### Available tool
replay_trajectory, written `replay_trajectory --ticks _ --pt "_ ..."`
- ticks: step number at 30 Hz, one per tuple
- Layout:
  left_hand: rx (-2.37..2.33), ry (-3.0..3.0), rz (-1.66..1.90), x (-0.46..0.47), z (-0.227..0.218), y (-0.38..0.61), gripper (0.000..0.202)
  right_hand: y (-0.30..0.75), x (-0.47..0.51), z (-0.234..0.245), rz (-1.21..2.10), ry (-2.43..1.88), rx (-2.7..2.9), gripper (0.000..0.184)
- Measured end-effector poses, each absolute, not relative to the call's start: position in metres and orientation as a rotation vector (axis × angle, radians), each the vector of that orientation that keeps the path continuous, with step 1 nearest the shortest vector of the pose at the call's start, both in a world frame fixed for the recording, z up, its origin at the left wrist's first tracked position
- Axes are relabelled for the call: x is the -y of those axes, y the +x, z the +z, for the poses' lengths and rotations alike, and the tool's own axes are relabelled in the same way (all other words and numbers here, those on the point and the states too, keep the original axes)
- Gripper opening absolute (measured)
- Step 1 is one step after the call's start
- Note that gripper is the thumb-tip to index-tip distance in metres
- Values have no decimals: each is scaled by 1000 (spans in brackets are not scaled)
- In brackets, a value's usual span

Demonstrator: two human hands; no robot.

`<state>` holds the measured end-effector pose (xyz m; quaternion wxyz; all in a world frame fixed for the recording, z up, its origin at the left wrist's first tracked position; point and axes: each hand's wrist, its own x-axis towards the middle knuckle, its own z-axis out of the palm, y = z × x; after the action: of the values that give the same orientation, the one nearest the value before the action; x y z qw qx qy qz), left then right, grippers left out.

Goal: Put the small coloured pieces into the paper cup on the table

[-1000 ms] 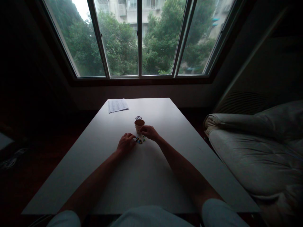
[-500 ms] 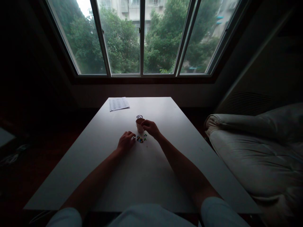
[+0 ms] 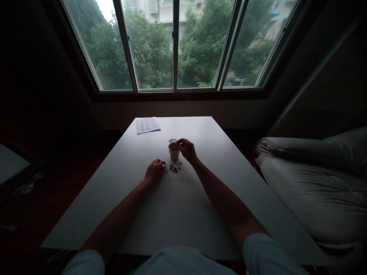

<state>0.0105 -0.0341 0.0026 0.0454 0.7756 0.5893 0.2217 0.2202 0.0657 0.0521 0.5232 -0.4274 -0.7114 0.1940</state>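
A small paper cup (image 3: 174,152) stands upright near the middle of the white table (image 3: 177,206). My right hand (image 3: 187,149) hovers at the cup's rim with fingers pinched together; what they hold is too small to make out. A little heap of small coloured pieces (image 3: 174,168) lies on the table just in front of the cup. My left hand (image 3: 155,171) rests on the table to the left of the heap, fingers curled toward the pieces. A small dark ring-shaped object (image 3: 172,141) lies just behind the cup.
A printed sheet of paper (image 3: 148,125) lies at the table's far left corner. A pale cushioned sofa or mattress (image 3: 312,183) fills the right side. A large window (image 3: 177,42) with trees outside spans the far wall. The room around is dark.
My right hand has lifted from the coloured pieces up to the rim of the cup. My left hand has stayed beside the heap. The camera has shifted slightly.
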Motion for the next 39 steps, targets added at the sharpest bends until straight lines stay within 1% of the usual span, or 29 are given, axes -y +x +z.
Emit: replay_trajectory --ticks 4,7,11,15,16,18,20,21,24,27,30,32,34,36,39 --pt "-1792 2322 682 32 1 4 33 228 -65 57 386 -992 1708 13" --pt "-1772 2293 694 26 0 -4 33 235 -58 55 333 -986 1757 13" --pt "-1648 2302 696 15 3 -20 31 248 -36 32 310 -972 1900 18" --pt "-1475 2333 605 7 7 -34 29 262 -7 7 381 -863 2237 17" --pt "-1418 2348 575 6 9 -37 28 265 -1 3 358 -837 2296 23" --pt "-1319 2375 542 8 10 -42 34 271 6 0 273 -785 2418 45" --pt "-1276 2416 546 13 11 -45 49 277 8 -2 199 -765 2521 63" --pt "-1270 2452 549 15 11 -46 56 280 7 -4 174 -778 2553 68" --pt "-1264 2589 520 20 10 -47 70 287 0 -10 112 -891 2558 74" --pt "-1282 2654 452 17 9 -44 74 288 -8 -15 80 -987 2539 72" --pt "-1319 2679 376 9 10 -35 74 284 -14 -16 69 -1063 2529 68" --pt "-1333 2701 331 5 12 -26 72 281 -16 -15 67 -1121 2515 62" --pt "-1354 2707 298 4 13 -17 66 280 -16 -13 67 -1149 2512 58" --pt "-1388 2689 275 4 14 -9 56 280 -16 -12 77 -1110 2540 64" --pt "-1439 2635 272 2 14 0 46 281 -14 -12 110 -1001 2596 80"
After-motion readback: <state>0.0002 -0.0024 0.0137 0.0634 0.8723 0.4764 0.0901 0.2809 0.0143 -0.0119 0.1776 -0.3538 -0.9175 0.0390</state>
